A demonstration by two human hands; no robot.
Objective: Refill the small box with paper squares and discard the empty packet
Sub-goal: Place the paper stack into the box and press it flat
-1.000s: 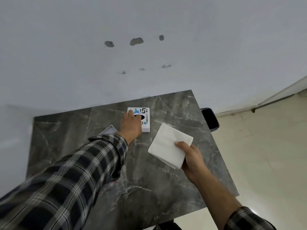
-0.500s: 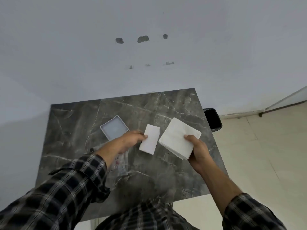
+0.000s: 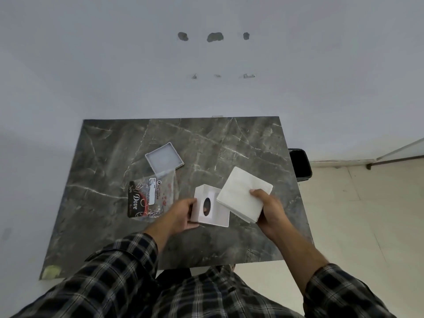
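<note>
My left hand grips the small white box by its left side, just above the table; the box's open side faces up and an oval hole shows in its floor. My right hand holds a thick stack of white paper squares, tilted, overlapping the box's right edge. The clear empty packet with a black "Dove" label lies flat to the left of the box. The box's flat white lid lies beyond the packet.
The dark marble table stands against a pale wall. A black bin sits on the floor off the table's right edge. Beige tiled floor spreads to the right. My checked sleeves fill the bottom of the view.
My left hand took the box from the far side of the table, brought it near and turned it open side up. The paper stack has moved against the box. The packet has come into view.
</note>
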